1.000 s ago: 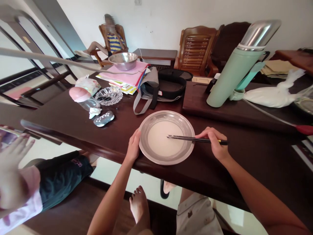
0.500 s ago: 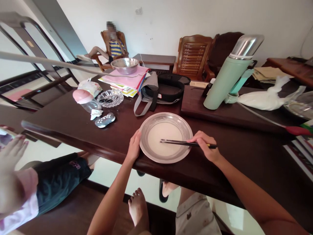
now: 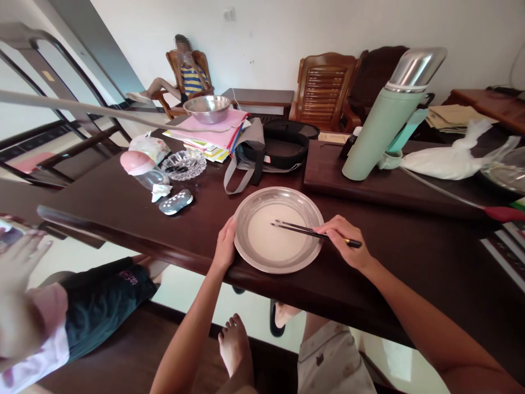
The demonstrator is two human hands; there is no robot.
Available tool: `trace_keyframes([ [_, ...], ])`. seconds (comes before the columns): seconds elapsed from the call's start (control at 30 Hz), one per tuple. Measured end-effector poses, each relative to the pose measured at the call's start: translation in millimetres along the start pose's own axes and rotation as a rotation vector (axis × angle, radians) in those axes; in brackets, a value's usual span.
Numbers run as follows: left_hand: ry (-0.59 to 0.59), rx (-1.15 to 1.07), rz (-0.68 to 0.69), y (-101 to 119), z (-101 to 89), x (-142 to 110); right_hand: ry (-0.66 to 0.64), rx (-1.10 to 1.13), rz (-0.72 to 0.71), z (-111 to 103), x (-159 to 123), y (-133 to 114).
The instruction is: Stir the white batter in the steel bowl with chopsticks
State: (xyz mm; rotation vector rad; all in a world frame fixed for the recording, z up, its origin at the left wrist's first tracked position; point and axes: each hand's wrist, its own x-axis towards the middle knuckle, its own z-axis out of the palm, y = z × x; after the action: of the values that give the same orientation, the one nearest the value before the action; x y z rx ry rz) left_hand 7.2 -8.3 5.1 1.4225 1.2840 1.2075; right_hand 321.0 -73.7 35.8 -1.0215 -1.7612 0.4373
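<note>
A wide, shallow metal bowl (image 3: 308, 257) stands at the front edge of the dark table, with a pale, milky liquid (image 3: 274, 241) in it. My left hand (image 3: 225, 243) grips the bowl's left rim, fingers along the outer side. Held in my right hand (image 3: 343, 241) is a pair of dark chopsticks (image 3: 299, 227), closed between thumb and fingers at the bowl's right rim. Their tips are slightly apart and reach over the middle of the liquid; whether they touch it I cannot tell.
On the dark table (image 3: 394, 257) are a grey controller (image 3: 176, 202), a glass ashtray (image 3: 184, 164), a pink-capped bottle (image 3: 139, 164), and a black bag (image 3: 285, 145). A green thermos (image 3: 381, 131) stands on a raised board. One person (image 3: 36, 306) sits close at left, another (image 3: 191, 76) far back.
The chopsticks have swung a little away from me, and their tips have spread apart. My left hand stays on the rim. The view has shifted slightly.
</note>
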Motion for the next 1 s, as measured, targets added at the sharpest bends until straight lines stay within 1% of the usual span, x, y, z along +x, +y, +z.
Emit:
trace_keyframes([
  [0.07,-0.008,-0.018,-0.002,-1.1,0.1,0.3,0.063,0.026,0.008,-1.8,-0.3,0.6],
  [0.13,-0.013,-0.029,-0.001,-1.8,0.4,0.9,0.076,0.049,0.015,-2.2,-0.7,0.2],
  [0.27,-0.003,-0.012,0.004,-1.8,0.4,1.5,-0.054,0.019,-0.019,0.3,-1.0,-1.7],
  [0.3,0.0,-0.009,0.004,-1.6,0.3,1.4,-0.064,0.0,-0.026,0.3,-1.0,-1.4],
  [0.37,0.001,-0.009,0.002,-1.4,0.0,1.0,-0.006,-0.012,-0.009,-1.0,-1.1,0.1],
  [0.43,-0.004,-0.015,0.002,-1.9,-0.2,0.8,0.071,0.026,0.021,-2.9,-1.5,1.9],
  [0.47,-0.007,-0.018,0.004,-2.4,-0.2,0.9,0.088,0.051,0.025,-3.3,-1.6,2.3],
  [0.5,-0.008,-0.021,0.006,-3.0,-0.1,1.0,0.082,0.069,0.021,-3.2,-1.7,2.3],
  [0.57,-0.009,-0.025,0.01,-4.1,0.1,1.5,0.005,0.062,-0.007,-1.6,-1.3,1.1],
  [0.63,-0.007,-0.03,0.012,-4.8,0.3,1.9,-0.069,0.002,-0.04,0.2,-0.5,-0.4],
  [0.67,-0.005,-0.031,0.011,-4.8,0.4,2.0,-0.076,-0.025,-0.049,0.5,-0.2,-0.8],
  [0.7,-0.003,-0.029,0.01,-4.7,0.4,2.0,-0.057,-0.043,-0.047,0.2,0.0,-0.8],
  [0.8,0.002,-0.007,0.007,-3.9,0.4,1.6,0.082,-0.001,0.006,-2.5,-0.6,0.3],
  [0.87,0.002,0.008,0.006,-3.4,0.5,1.4,0.115,0.052,0.017,-3.3,-1.3,0.6],
  [0.93,0.006,0.014,0.008,-3.3,0.6,1.5,0.054,0.053,-0.005,-2.4,-1.4,0.1],
  [1.0,0.007,0.012,0.009,-3.2,0.7,1.7,-0.028,-0.001,-0.028,-0.9,-0.8,-0.4],
])
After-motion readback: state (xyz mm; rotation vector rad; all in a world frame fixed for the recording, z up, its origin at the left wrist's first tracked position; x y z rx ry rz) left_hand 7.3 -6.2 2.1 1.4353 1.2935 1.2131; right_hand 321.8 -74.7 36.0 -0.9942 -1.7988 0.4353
